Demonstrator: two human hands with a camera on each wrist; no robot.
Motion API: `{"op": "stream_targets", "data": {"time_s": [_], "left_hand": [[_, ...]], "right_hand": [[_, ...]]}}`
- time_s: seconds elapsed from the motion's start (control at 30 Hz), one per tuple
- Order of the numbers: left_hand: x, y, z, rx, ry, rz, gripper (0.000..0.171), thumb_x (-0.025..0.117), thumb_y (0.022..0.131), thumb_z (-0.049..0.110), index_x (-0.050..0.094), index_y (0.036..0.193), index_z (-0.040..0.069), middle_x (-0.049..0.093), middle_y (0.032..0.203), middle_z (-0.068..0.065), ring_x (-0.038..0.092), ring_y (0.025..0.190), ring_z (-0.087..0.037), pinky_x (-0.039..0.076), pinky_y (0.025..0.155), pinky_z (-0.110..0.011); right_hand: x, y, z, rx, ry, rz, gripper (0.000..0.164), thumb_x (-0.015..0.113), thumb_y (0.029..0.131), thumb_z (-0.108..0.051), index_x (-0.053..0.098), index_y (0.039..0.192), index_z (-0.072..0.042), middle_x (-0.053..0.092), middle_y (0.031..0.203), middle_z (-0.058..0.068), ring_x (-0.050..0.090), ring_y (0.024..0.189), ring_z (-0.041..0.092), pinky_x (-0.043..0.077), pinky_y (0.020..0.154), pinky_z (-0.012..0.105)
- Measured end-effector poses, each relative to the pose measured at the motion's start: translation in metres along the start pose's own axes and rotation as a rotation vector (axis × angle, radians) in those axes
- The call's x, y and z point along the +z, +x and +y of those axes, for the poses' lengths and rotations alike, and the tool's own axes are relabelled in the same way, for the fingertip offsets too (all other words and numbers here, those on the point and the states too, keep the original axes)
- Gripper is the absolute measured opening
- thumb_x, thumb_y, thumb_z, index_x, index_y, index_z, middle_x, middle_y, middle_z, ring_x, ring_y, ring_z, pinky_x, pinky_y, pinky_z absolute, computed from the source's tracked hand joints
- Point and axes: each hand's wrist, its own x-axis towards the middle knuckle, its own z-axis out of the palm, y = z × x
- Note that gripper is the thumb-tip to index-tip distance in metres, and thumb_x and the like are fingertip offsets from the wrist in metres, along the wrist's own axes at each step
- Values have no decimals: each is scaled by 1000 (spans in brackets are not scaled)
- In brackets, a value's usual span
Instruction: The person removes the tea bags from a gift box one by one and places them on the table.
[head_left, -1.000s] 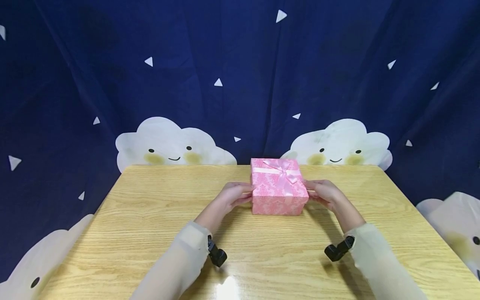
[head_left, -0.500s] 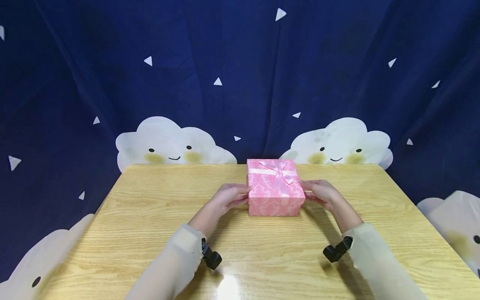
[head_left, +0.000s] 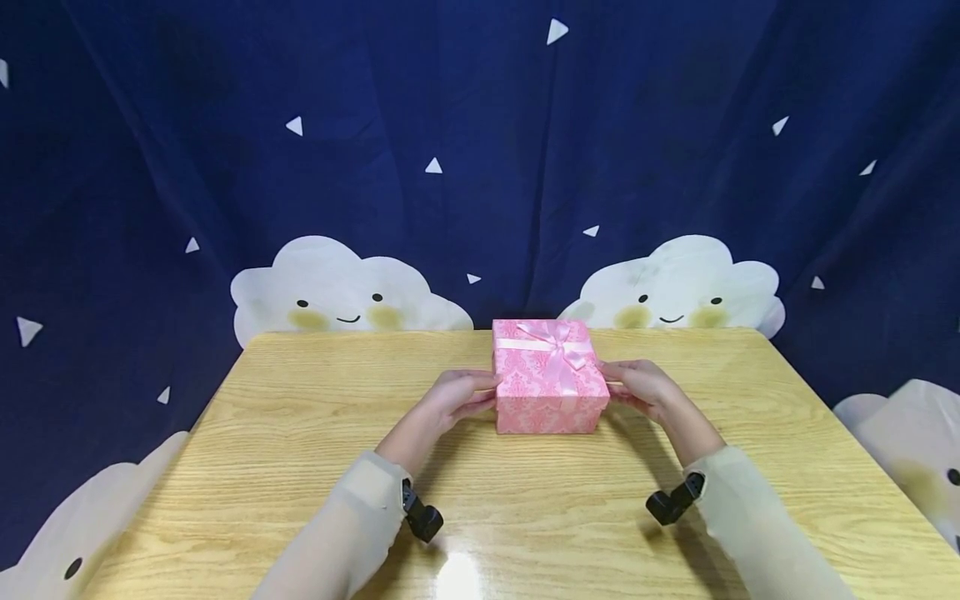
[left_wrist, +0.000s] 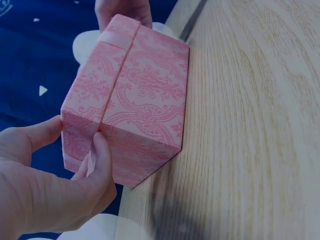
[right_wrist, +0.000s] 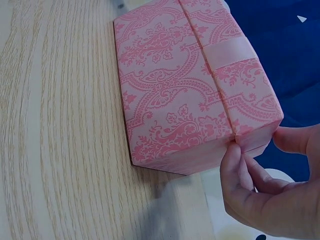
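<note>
A pink damask-patterned gift box [head_left: 551, 412] stands upright on the wooden table, with its lid [head_left: 532, 375] on. Pale pink ribbon crosses the lid and ends in a bow [head_left: 558, 343]. At the box's left side, my left hand [head_left: 459, 395] grips the lid's side. In the left wrist view, its thumb lies at the top edge and its curled fingers [left_wrist: 102, 155] at the seam below the rim. My right hand [head_left: 639, 387] holds the opposite side likewise, fingertips [right_wrist: 231, 152] at the seam. What lies inside is hidden.
The light wooden table [head_left: 300, 417] reaches back to a dark blue curtain [head_left: 480, 108] printed with white clouds and triangles. Black wrist cameras hang below both sleeves, near the tabletop. The box stands near the table's far edge.
The box shifted slightly left between the first and second frames, with my left hand moving along. Over the last half second, box and hands have stayed nearly still.
</note>
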Motion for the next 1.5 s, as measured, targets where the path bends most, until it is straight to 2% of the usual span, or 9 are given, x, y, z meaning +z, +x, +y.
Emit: {"op": "stream_targets", "data": {"time_s": [0.27, 0.43, 0.6, 0.9, 1.0, 1.2, 1.37, 1.5], "left_hand": [[-2, -5, 0, -6, 1, -1, 35, 62, 90, 4, 58, 122, -10, 66, 107, -13, 64, 83, -10, 59, 85, -24], [-6, -8, 1, -11, 1, -5, 34, 62, 91, 3, 57, 122, -10, 66, 109, -15, 64, 85, -11, 59, 88, -26], [-11, -11, 0, -14, 10, -11, 35, 60, 91, 3, 56, 123, -11, 64, 106, -12, 63, 87, -12, 58, 90, -27], [-21, -18, -2, -25, 5, -26, 38, 60, 92, 6, 53, 126, -11, 62, 108, -11, 63, 89, -12, 58, 92, -28], [-24, -20, -2, -22, -1, -30, 39, 60, 92, 5, 52, 127, -12, 62, 106, -10, 63, 87, -11, 58, 89, -26], [-29, -25, -5, -20, -7, -23, 37, 59, 92, 3, 54, 125, -13, 63, 96, -6, 63, 83, -10, 57, 74, -18], [-34, -30, -7, -19, -24, -28, 33, 58, 92, 3, 54, 121, -12, 62, 89, -2, 62, 84, -11, 55, 72, -16], [-39, -35, -7, -16, -23, -41, 32, 57, 92, 2, 53, 121, -12, 62, 92, -3, 62, 84, -11, 56, 75, -17]], "right_hand": [[2, -1, -1, -5, 11, -30, 60, 47, 101, -20, 28, 138, 22, 66, 79, -13, 64, 71, -4, 55, 72, 15], [5, -1, -2, 26, 11, -25, 61, 50, 100, -21, 29, 139, 21, 64, 84, -11, 63, 74, -3, 55, 71, 14], [8, 1, -2, 58, 19, -20, 59, 52, 99, -21, 32, 140, 17, 62, 89, -7, 64, 76, -1, 56, 70, 14], [14, 2, 0, 60, 65, -66, 56, 53, 98, -19, 34, 138, 17, 63, 87, -7, 65, 78, 1, 59, 72, 16], [16, 2, 1, 63, 86, -70, 51, 54, 97, -18, 39, 135, 15, 64, 85, -8, 66, 77, 2, 59, 72, 17], [21, 0, 4, 61, 109, -93, 33, 53, 98, -16, 50, 121, 8, 66, 84, -8, 66, 77, 3, 60, 72, 17], [27, -2, 4, 57, 83, -101, 48, 53, 98, -17, 42, 131, 16, 63, 88, -6, 65, 78, 2, 60, 73, 18], [31, -4, 4, 60, 58, -107, 57, 54, 98, -18, 36, 136, 19, 63, 91, -4, 65, 80, 3, 60, 74, 18]]}}
